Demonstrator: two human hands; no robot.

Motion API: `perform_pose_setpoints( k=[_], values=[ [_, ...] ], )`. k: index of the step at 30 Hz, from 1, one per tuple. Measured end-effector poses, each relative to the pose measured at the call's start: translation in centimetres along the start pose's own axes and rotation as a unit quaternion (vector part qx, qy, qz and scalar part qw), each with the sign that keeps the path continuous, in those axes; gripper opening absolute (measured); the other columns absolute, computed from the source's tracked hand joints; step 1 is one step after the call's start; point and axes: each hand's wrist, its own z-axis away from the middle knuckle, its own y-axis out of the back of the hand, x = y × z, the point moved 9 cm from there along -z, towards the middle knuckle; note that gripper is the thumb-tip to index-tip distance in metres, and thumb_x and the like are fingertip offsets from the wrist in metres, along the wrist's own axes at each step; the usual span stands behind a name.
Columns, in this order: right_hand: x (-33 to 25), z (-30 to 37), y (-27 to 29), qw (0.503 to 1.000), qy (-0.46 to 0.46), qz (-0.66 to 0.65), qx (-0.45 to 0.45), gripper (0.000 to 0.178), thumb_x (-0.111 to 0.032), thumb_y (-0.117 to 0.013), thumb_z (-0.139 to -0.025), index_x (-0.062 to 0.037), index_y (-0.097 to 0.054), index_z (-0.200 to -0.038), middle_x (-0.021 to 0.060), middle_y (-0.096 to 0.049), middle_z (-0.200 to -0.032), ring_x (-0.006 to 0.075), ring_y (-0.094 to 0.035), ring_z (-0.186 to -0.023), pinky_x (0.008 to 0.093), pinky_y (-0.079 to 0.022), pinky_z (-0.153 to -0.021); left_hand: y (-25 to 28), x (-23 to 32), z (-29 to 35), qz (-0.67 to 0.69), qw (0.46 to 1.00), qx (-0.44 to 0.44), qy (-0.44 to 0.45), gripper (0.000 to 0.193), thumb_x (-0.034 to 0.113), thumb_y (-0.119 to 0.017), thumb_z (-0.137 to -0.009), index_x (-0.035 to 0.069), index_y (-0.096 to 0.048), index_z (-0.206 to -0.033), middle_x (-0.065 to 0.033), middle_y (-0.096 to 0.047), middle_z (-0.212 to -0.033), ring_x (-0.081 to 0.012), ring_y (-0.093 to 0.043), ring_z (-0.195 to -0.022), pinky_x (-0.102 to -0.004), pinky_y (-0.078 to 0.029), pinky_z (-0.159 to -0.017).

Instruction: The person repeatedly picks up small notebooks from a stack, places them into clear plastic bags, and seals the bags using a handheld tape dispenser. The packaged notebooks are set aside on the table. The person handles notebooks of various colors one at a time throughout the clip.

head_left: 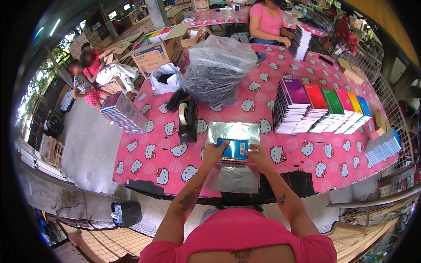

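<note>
A small stack of spiral notebooks (232,151), blue cover uppermost, lies in front of me at the near part of the table. My left hand (213,154) grips its left end, thumb on the top cover. At the right end, my right hand (259,158) has its fingers closed on the edge. Beneath the stack, clear plastic (237,179) spreads toward me and over the table's near edge; a shiny plastic area (234,129) also shows beyond the notebooks. A black tape dispenser (187,127) with a tape roll stands beyond my left hand.
Colour-sorted notebook stacks (307,107) stand right on the pink patterned table (263,175). Another stack (124,115) is at the left edge, blue notebooks (383,148) far right. A large plastic bag (217,72) and cardboard box (153,57) lie beyond. A person (268,22) sits opposite.
</note>
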Motion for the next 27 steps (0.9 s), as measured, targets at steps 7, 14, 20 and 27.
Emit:
perform_pose_setpoints(
  k=[7, 14, 20, 27],
  values=[
    [0.5, -1.3, 1.1, 0.995, 0.006, 0.083, 0.046, 0.069, -0.028, -0.083, -0.082, 0.0048, -0.051, -0.134, 0.0222, -0.067, -0.112, 0.019, -0.067, -0.085, 0.0278, -0.056, -0.066, 0.2, 0.6, 0.0, -0.075, 0.996, 0.031, -0.048, 0.088, 0.081, -0.05, -0.081, -0.004, -0.07, -0.07, -0.0245, -0.069, -0.076, -0.04, -0.07, -0.076, -0.0492, -0.053, -0.072],
    [0.5, 0.6, 3.6, 0.99, 0.058, 0.119, 0.055, 0.042, -0.03, -0.079, -0.084, -0.0061, -0.063, -0.115, 0.0079, -0.067, -0.102, 0.0158, -0.064, -0.08, 0.0313, -0.052, -0.069, 0.6, -5.8, -0.7, 0.16, 0.984, 0.077, -0.019, 0.06, 0.06, -0.064, -0.087, 0.0, -0.065, -0.092, -0.0204, -0.068, -0.08, -0.0394, -0.069, -0.08, -0.0482, -0.052, -0.074],
    [-0.1, 9.5, -3.6, 0.748, 0.398, 0.503, -0.172, 0.016, -0.021, -0.074, -0.084, -0.012, -0.07, -0.097, 0.0066, -0.068, -0.086, 0.0304, -0.066, -0.076, 0.0385, -0.051, -0.072, 1.2, -3.8, 9.7, -0.119, 0.903, -0.173, -0.374, 0.029, 0.031, -0.079, -0.081, 0.012, -0.064, -0.096, -0.0106, -0.065, -0.088, -0.0305, -0.065, -0.084, -0.0412, -0.052, -0.07],
    [1.1, 7.3, -2.5, 0.822, 0.243, 0.503, -0.11, 0.017, -0.025, -0.067, -0.09, -0.0137, -0.07, -0.104, 0.0076, -0.072, -0.086, 0.0284, -0.069, -0.082, 0.0395, -0.053, -0.071, 1.6, -2.1, 10.6, -0.105, 0.87, -0.216, -0.43, 0.024, 0.027, -0.073, -0.084, 0.018, -0.069, -0.106, -0.0075, -0.066, -0.095, -0.0306, -0.064, -0.092, -0.0416, -0.052, -0.079]
  ],
)
